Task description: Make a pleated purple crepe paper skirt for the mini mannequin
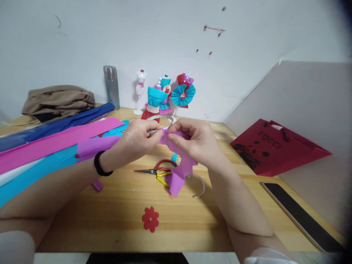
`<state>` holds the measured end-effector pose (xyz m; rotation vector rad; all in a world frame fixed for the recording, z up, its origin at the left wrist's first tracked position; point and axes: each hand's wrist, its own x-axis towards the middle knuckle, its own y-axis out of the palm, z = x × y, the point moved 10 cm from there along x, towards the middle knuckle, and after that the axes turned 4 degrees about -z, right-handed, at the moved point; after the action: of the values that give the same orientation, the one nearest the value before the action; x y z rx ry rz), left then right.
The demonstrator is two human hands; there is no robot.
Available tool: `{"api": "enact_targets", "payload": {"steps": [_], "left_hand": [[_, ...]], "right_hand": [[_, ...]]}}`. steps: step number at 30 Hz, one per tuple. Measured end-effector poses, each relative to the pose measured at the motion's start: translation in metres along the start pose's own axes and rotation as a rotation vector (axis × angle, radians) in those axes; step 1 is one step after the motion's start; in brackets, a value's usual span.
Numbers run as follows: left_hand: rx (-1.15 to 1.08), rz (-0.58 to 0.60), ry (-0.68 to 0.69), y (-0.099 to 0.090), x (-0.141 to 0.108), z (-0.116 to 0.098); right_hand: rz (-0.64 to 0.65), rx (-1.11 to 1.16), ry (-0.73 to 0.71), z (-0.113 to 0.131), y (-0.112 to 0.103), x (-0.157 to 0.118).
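Note:
Both hands are raised over the middle of the table, fingertips nearly meeting. My left hand (140, 137) pinches the upper end of a purple paper strip (183, 170). Thumb and fingers of my right hand (194, 139) are closed on the same strip close by, and its ruffled length hangs down below that hand. Behind the fingertips lies a roll of tape (172, 118), partly hidden. Scissors (161, 172) with red and yellow handles rest on the table, partly covered by the strip's lower end. Nearer the front edge is a red paper flower (150, 219).
Coloured paper (60, 143) and a brown cloth (59, 99) lie at left. A bottle (111, 87), a bare mannequin (141, 82) and paper-dressed mannequins (183, 94) stand behind. At right are a red bag (277, 148) and a phone (299, 212).

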<state>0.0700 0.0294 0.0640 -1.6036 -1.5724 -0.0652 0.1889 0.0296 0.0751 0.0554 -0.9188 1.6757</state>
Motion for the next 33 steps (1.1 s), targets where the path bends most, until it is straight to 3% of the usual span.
{"api": "enact_targets", "payload": {"steps": [22,33], "left_hand": [[0.059,-0.015,0.061,-0.003,-0.003,-0.005],[0.107,0.036,-0.010,-0.012,0.001,-0.008]], "right_hand": [[0.098,-0.007,0.044,-0.006,0.007,0.001],[0.133,0.160,0.098,-0.008,0.010,0.003]]}}
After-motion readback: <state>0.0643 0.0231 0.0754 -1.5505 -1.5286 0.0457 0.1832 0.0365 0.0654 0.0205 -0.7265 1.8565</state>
